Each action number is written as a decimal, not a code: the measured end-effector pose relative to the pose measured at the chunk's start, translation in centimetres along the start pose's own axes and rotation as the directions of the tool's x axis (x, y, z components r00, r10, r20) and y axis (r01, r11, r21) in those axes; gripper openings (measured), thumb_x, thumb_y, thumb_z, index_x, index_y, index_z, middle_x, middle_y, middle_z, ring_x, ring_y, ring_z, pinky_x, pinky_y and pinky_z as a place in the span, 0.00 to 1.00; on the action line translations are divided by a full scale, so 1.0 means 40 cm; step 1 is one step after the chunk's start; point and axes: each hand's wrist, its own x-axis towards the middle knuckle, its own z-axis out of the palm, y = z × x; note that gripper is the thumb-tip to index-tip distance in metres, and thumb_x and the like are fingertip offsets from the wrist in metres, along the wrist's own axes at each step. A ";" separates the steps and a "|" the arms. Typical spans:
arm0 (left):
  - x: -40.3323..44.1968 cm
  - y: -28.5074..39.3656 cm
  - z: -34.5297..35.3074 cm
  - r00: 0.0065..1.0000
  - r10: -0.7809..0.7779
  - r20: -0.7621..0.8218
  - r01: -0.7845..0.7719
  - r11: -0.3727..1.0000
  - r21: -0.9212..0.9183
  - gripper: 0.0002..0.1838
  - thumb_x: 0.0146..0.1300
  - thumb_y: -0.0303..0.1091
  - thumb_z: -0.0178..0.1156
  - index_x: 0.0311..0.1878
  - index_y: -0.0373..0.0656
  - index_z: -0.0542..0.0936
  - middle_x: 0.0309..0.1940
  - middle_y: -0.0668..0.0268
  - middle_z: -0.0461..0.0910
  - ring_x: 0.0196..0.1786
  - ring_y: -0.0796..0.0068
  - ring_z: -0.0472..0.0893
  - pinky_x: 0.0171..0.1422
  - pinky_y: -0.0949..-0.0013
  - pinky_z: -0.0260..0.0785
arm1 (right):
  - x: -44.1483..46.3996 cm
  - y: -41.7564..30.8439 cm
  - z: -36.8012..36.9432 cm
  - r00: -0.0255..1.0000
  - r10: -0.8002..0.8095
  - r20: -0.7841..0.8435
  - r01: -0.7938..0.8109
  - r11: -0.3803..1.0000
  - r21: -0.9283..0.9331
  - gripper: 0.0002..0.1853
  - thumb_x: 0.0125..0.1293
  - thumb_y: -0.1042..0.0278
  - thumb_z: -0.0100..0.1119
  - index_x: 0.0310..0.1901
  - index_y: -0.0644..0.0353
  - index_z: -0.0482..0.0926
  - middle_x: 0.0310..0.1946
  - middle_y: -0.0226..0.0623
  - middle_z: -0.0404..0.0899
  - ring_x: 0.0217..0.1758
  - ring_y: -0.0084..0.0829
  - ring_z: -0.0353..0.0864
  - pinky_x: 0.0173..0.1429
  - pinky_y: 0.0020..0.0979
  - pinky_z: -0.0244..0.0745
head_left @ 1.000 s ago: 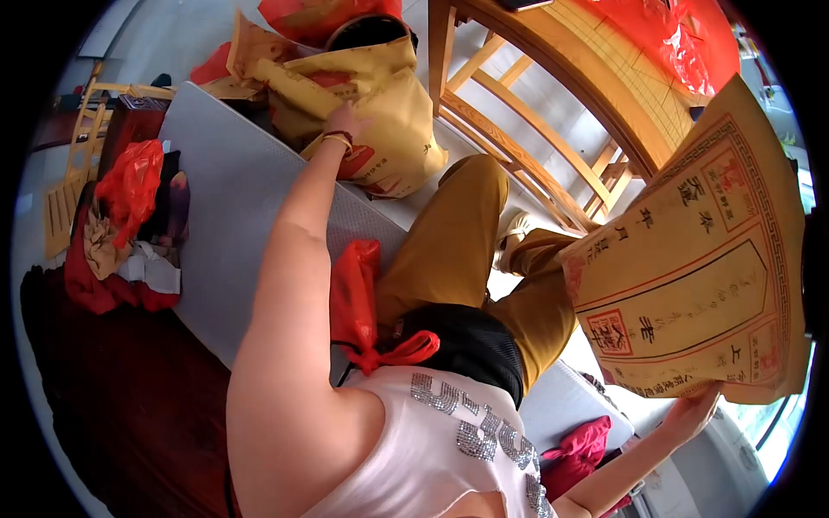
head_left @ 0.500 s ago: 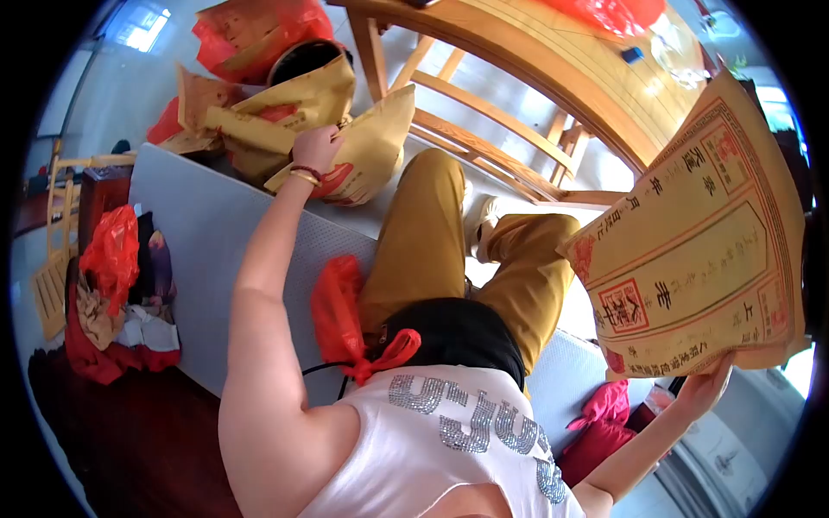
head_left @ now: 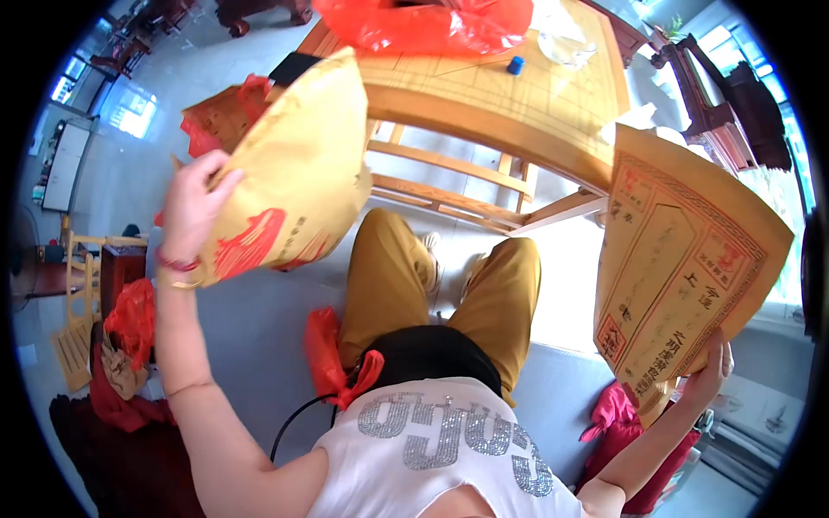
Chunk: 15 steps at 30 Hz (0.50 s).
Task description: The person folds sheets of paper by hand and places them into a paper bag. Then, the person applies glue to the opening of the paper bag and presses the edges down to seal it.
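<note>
My left hand [head_left: 192, 207], a bracelet and a bangle at its wrist, is closed on the edge of a plump yellow paper bag with red print [head_left: 302, 173], held up at the left above the seat. My right hand [head_left: 710, 371] grips the lower corner of a yellow paper packet [head_left: 682, 259] at the right. Its face carries a patterned border, red stamps, printed black characters and handwriting. The packet stands tilted, its top edge leaning away. Whatever is inside either one is hidden.
A wooden table [head_left: 484, 104] stands ahead, bearing a red plastic bag [head_left: 432, 30] and a blue cap [head_left: 515, 66]. Behind the left bag sits another red bag [head_left: 216, 121]. A tied red bag [head_left: 324, 350] lies by my hip on the grey seat [head_left: 259, 337]; pink cloth [head_left: 609, 410] lies right.
My left hand has lifted the yellow bag up and to the left from beside the seat. The packet in my right hand has tilted and shifted. My view has turned towards the table.
</note>
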 end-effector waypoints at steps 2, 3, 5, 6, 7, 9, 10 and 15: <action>0.031 0.082 -0.075 0.998 -0.058 0.040 0.060 0.996 -0.061 0.06 0.58 0.28 0.58 0.30 0.36 0.73 0.22 0.75 0.70 0.28 0.88 0.67 0.33 0.78 0.63 | 0.007 -0.018 -0.018 1.000 0.015 0.017 -0.014 0.998 -0.055 0.14 0.64 0.69 0.52 0.45 0.72 0.76 0.38 0.34 0.78 0.42 0.19 0.75 0.45 0.19 0.69; 0.054 0.114 -0.113 0.999 -0.022 0.049 0.027 0.996 -0.085 0.06 0.59 0.28 0.57 0.30 0.36 0.73 0.25 0.76 0.71 0.29 0.88 0.68 0.34 0.80 0.62 | 0.018 -0.010 -0.038 0.999 -0.001 -0.053 -0.002 0.998 -0.064 0.14 0.64 0.68 0.53 0.44 0.72 0.77 0.37 0.34 0.79 0.41 0.18 0.75 0.44 0.19 0.67; 0.104 0.145 -0.164 0.997 -0.016 0.073 0.017 1.000 -0.003 0.05 0.59 0.28 0.56 0.31 0.37 0.73 0.26 0.75 0.72 0.30 0.88 0.68 0.35 0.82 0.62 | 0.040 0.033 -0.038 1.000 -0.005 -0.006 0.005 0.997 -0.077 0.14 0.64 0.68 0.53 0.44 0.72 0.76 0.37 0.33 0.79 0.40 0.17 0.74 0.44 0.19 0.67; 0.137 0.159 -0.200 0.995 -0.038 0.094 0.043 0.998 -0.052 0.05 0.60 0.29 0.56 0.32 0.38 0.73 0.26 0.76 0.72 0.30 0.88 0.69 0.36 0.82 0.62 | 0.050 0.024 -0.047 1.000 -0.016 0.015 0.017 0.996 -0.090 0.14 0.64 0.68 0.53 0.45 0.72 0.76 0.37 0.33 0.79 0.39 0.17 0.74 0.44 0.20 0.67; 0.170 0.164 -0.224 0.992 -0.058 0.115 0.069 0.993 -0.097 0.04 0.60 0.29 0.55 0.33 0.38 0.73 0.26 0.76 0.72 0.30 0.88 0.69 0.36 0.82 0.62 | 0.058 0.022 -0.053 1.000 -0.002 0.013 0.003 0.998 -0.068 0.14 0.64 0.69 0.53 0.45 0.72 0.76 0.37 0.33 0.79 0.39 0.18 0.75 0.45 0.20 0.67; 0.234 0.181 -0.239 0.980 -0.105 0.167 0.121 0.988 -0.093 0.05 0.61 0.31 0.55 0.36 0.40 0.74 0.27 0.76 0.72 0.31 0.87 0.70 0.37 0.81 0.63 | 0.069 0.036 -0.069 1.000 0.024 0.016 -0.023 0.999 -0.023 0.14 0.63 0.69 0.53 0.45 0.71 0.76 0.37 0.33 0.78 0.39 0.20 0.75 0.46 0.21 0.68; 0.261 0.197 -0.237 0.988 -0.063 0.140 0.073 0.995 -0.067 0.05 0.60 0.30 0.56 0.35 0.39 0.74 0.27 0.74 0.73 0.31 0.86 0.71 0.38 0.81 0.63 | 0.075 0.075 -0.103 0.990 -0.143 -0.017 0.137 0.974 -0.178 0.14 0.63 0.69 0.53 0.44 0.71 0.76 0.37 0.34 0.78 0.39 0.22 0.75 0.47 0.22 0.68; 0.372 0.286 -0.207 0.988 0.156 0.015 -0.156 0.986 0.057 0.03 0.59 0.26 0.58 0.31 0.38 0.76 0.27 0.69 0.77 0.32 0.80 0.73 0.41 0.77 0.66 | 0.130 0.163 -0.192 0.983 -0.081 -0.168 0.089 0.995 0.044 0.13 0.62 0.70 0.52 0.44 0.70 0.75 0.39 0.38 0.77 0.40 0.29 0.77 0.47 0.27 0.72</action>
